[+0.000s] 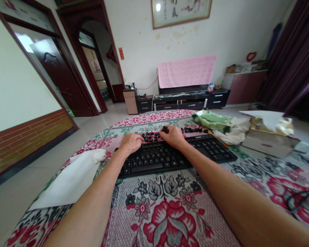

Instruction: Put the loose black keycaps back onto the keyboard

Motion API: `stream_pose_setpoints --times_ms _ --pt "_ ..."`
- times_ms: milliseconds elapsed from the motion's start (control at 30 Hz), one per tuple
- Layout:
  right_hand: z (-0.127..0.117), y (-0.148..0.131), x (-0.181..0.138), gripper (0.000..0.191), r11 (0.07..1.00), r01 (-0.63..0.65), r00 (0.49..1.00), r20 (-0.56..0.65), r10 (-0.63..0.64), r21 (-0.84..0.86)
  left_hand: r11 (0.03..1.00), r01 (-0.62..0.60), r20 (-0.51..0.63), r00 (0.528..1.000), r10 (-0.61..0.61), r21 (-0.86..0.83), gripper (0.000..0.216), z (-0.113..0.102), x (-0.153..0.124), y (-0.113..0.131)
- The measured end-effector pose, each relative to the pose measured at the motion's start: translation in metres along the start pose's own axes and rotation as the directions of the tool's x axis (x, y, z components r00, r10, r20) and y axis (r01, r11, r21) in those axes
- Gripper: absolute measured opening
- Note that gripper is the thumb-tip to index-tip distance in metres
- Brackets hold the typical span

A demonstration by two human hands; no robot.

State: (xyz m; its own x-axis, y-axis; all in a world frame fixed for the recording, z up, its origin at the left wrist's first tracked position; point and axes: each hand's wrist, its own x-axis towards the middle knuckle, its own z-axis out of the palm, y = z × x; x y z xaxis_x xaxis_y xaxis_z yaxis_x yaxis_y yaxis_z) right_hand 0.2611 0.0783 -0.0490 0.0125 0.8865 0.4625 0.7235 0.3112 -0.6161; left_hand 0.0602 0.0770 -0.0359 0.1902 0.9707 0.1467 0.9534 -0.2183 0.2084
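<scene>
A black keyboard (170, 156) lies on a table with a red flowered cloth (164, 212). Beyond its far edge sits a row of several loose black keycaps (151, 136). My left hand (130, 143) rests at the keyboard's far left corner, fingers curled down beside the keycaps; what they hold, if anything, is hidden. My right hand (173, 136) is closed over the keyboard's top edge, its fingertips pinching one black keycap (165, 129).
A white cloth (72, 178) lies at the table's left edge. Green and white bags (216, 122) and a grey box (269, 143) with paper on it sit at the right. A dark cable (298, 200) curls near the right edge. A TV stand with a pink-covered screen (186, 71) stands behind.
</scene>
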Motion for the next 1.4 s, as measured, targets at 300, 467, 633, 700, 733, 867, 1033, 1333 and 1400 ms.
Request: stream_pose_setpoints --times_ms 300,467,633,700,733,867,1033,1333,1400 --pt "0.007 0.006 0.002 0.013 0.995 0.073 0.994 0.075 -0.078 0.071 0.999 -0.041 -0.009 0.999 0.041 -0.008 0.035 0.004 -0.002 0.001" --pt "0.006 0.005 0.002 0.012 0.988 0.099 0.987 0.111 -0.112 0.12 0.988 -0.153 -0.043 0.987 0.153 -0.004 0.037 0.004 -0.005 0.011" --pt "0.007 0.005 0.002 0.012 0.986 0.108 0.984 0.125 -0.124 0.127 0.979 -0.197 -0.003 0.98 0.198 0.052 0.038 0.007 -0.005 0.018" --pt "0.008 0.006 0.003 0.013 0.985 0.112 0.984 0.124 -0.128 0.128 0.978 -0.197 0.014 0.98 0.196 0.068 0.039 0.008 -0.005 0.019" --pt "0.009 0.006 0.003 0.013 0.985 0.118 0.983 0.124 -0.134 0.128 0.978 -0.197 0.023 0.98 0.196 0.07 0.04 0.009 -0.005 0.019" --pt "0.009 0.007 0.002 0.014 0.981 0.132 0.979 0.135 -0.151 0.14 0.979 -0.191 0.046 0.981 0.188 0.076 0.041 0.01 -0.006 0.019" --pt "0.009 0.008 0.002 0.016 0.979 0.138 0.976 0.147 -0.16 0.149 0.982 -0.173 0.066 0.984 0.168 0.074 0.04 0.009 -0.005 0.02" --pt "0.01 0.01 0.003 0.016 0.968 0.13 0.973 0.159 -0.166 0.216 0.985 -0.157 0.052 0.987 0.154 0.065 0.038 0.009 -0.004 0.018" --pt "0.007 0.006 0.002 0.016 0.966 0.113 0.978 0.145 -0.149 0.233 0.989 -0.136 0.0 0.991 0.136 0.054 0.037 0.002 -0.002 0.013"
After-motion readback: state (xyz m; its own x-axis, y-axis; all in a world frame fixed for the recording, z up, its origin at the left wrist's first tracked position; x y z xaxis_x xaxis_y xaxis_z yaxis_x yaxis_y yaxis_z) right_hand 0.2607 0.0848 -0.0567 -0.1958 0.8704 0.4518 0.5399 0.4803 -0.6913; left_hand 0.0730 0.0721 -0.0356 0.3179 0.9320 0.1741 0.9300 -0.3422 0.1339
